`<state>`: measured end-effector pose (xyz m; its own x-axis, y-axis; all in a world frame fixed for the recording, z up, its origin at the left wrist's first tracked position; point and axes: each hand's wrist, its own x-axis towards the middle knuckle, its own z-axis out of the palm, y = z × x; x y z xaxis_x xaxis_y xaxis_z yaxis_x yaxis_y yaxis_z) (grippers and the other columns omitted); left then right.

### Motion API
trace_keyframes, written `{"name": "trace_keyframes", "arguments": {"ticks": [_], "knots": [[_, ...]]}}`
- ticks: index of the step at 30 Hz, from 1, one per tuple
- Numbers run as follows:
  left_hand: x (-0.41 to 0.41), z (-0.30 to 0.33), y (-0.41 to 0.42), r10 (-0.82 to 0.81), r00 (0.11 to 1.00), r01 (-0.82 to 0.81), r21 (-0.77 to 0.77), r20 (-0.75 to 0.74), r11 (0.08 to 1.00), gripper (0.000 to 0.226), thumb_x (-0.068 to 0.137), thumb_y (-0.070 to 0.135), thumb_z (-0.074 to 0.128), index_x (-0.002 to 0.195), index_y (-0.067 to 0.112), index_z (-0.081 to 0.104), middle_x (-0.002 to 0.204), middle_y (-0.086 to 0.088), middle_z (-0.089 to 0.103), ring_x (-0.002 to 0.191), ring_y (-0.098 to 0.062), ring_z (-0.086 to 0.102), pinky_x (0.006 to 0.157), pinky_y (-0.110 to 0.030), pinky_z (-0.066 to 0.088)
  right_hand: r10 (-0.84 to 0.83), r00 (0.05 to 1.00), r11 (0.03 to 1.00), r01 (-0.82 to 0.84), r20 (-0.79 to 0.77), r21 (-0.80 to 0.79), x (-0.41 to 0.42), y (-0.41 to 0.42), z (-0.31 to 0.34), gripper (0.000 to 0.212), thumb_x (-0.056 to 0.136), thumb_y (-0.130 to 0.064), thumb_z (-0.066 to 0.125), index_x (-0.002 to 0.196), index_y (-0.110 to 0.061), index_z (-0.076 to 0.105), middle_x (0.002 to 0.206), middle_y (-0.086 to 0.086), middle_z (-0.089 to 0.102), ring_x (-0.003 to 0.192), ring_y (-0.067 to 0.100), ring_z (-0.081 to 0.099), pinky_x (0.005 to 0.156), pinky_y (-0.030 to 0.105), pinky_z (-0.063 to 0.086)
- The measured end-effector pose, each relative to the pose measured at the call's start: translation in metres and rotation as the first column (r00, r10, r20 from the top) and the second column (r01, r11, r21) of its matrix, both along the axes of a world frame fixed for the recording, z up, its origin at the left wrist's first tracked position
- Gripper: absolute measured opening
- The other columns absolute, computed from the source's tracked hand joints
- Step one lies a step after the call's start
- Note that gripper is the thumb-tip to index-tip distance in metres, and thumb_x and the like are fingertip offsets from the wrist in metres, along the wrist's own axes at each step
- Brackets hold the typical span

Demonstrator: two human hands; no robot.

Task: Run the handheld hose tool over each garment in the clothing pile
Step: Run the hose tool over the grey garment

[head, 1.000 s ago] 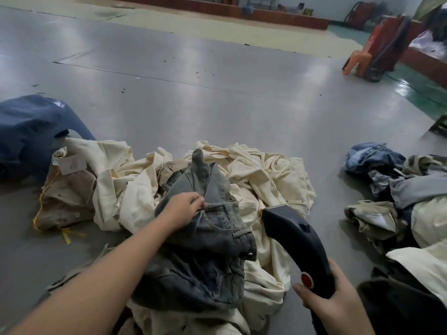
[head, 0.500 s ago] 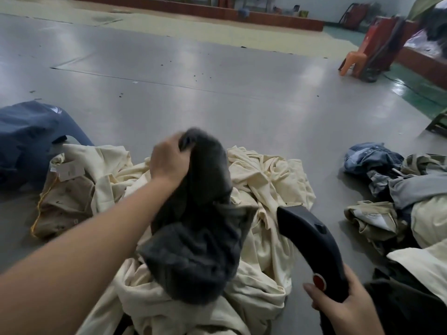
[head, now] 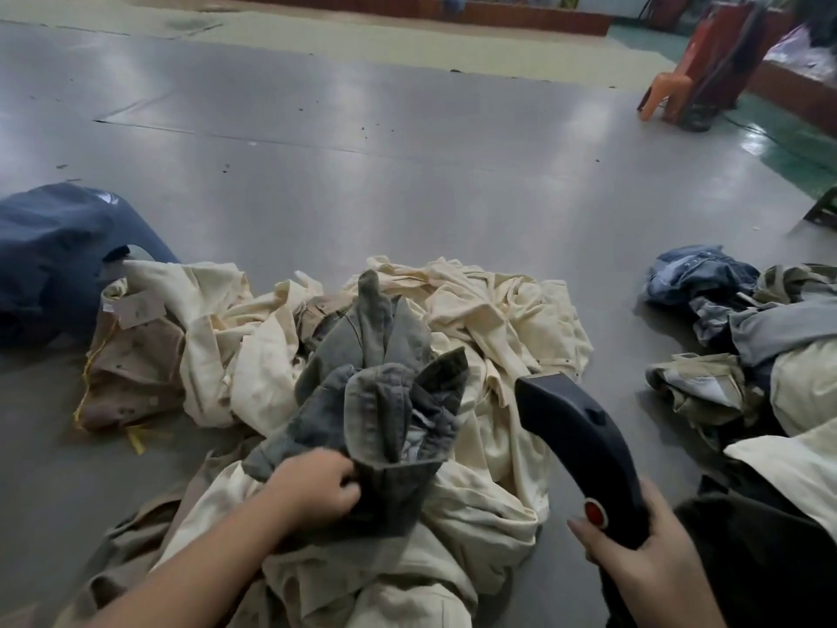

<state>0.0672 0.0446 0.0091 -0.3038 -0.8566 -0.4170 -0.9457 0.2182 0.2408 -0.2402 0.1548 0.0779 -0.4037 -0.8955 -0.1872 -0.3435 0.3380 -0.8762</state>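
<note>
A pile of cream garments (head: 489, 319) lies on the grey floor in front of me. On top of it sits a grey denim garment (head: 376, 369), bunched and partly turned over. My left hand (head: 317, 485) grips the near edge of that grey denim. My right hand (head: 634, 555) holds the handle of the dark handheld hose tool (head: 575, 428), which has a red button near my thumb. The tool's head points at the pile, just right of the denim, close above the cream cloth.
A dark blue garment (head: 54, 251) lies at the far left beside a tan garment with a paper tag (head: 136, 355). A second heap of blue, olive and cream clothes (head: 743, 337) lies at the right. An orange plastic chair (head: 670, 88) stands far back right.
My left hand lifted the grey denim high, then brought it back down toward me, leaving it folded over on the pile. The tool stayed near the pile's right side.
</note>
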Motion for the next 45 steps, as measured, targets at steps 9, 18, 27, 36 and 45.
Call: {"name": "trace_keyframes", "arguments": {"ticks": [9,18,27,36,45], "knots": [[-0.077,0.005,-0.011,0.601,0.291,-0.746,0.218,-0.744,0.63,0.047,0.087,0.019,0.06,0.132,0.018,0.047,0.115,-0.005,0.058,0.101,-0.02,0.054,0.091,-0.032,0.044,0.114,0.993,0.993,-0.114,-0.023,-0.004,0.021,-0.011,-0.003,0.043,0.067,-0.008,0.085,0.093,-0.031,0.058,0.076,-0.013,0.069,0.076,0.014,0.065,0.071,0.034,0.052],[-0.075,-0.022,0.009,0.282,0.771,-0.513,-0.293,-0.572,0.807,0.027,0.084,0.012,0.058,0.109,0.022,0.063,0.112,0.003,0.053,0.105,-0.018,0.05,0.088,-0.036,0.046,0.017,1.0,1.0,-0.017,-0.027,-0.017,0.009,-0.003,-0.004,0.042,0.068,-0.007,0.084,0.09,-0.032,0.057,0.073,-0.004,0.068,0.075,0.025,0.067,0.079,0.051,0.053],[-0.053,-0.024,-0.003,0.59,0.688,-0.702,-0.181,-0.422,0.689,0.023,0.094,0.032,0.056,0.109,0.014,0.057,0.11,-0.007,0.057,0.1,-0.026,0.057,0.077,-0.036,0.047,0.193,0.981,0.977,-0.193,-0.014,-0.091,0.032,-0.004,0.0,0.049,0.065,-0.007,0.085,0.096,-0.032,0.057,0.084,-0.02,0.068,0.077,-0.003,0.063,0.063,0.015,0.043],[-0.042,0.01,0.003,0.836,-0.214,-0.356,0.837,-0.505,0.415,0.023,0.093,0.024,0.057,0.089,0.009,0.073,0.084,-0.01,0.074,0.074,-0.022,0.071,0.064,-0.031,0.053,0.472,0.874,0.863,-0.485,-0.116,-0.144,0.072,-0.018,0.018,0.047,0.072,-0.016,0.082,0.106,-0.037,0.056,0.095,-0.021,0.066,0.085,0.002,0.065,0.072,0.023,0.051],[-0.041,0.028,0.012,0.894,-0.283,0.123,0.911,-0.347,0.393,0.039,0.092,0.029,0.048,0.096,0.003,0.076,0.104,-0.02,0.071,0.095,-0.035,0.069,0.082,-0.043,0.055,0.282,0.959,0.955,-0.279,0.018,-0.1,0.04,-0.016,0.026,0.044,0.062,-0.037,0.081,0.099,-0.038,0.058,0.086,-0.017,0.07,0.076,0.003,0.066,0.067,0.023,0.049]]}}
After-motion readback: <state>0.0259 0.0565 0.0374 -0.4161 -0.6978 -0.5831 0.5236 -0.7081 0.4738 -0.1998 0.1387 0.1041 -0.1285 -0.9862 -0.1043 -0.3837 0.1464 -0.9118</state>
